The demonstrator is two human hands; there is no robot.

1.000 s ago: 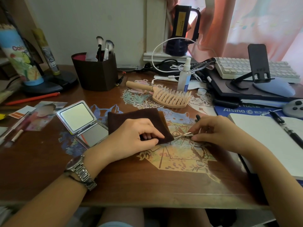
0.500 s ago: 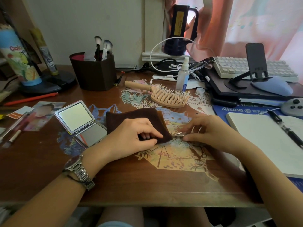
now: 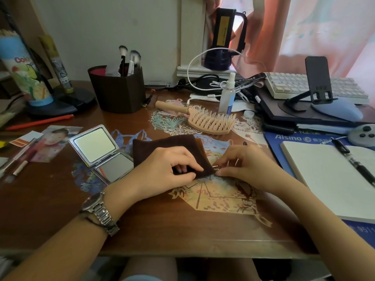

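Two grips meet at the brown cloth point(image 3: 162, 145)
Just right of the mirror point(image 3: 95, 145), the left grip point(image 3: 166, 169) pinches the cloth's near corner; the right grip point(image 3: 245, 167), pinching a small metal tool point(image 3: 216, 165), has slid mirrorward until the tip reaches that corner, probably for wiping.

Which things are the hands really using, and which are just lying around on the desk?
In use: left hand, pinching the brown cloth; right hand, holding the small metal tool at the cloth's edge.
Just lying about: mirror, hairbrush, spray bottle, notebook, pen, keyboard.
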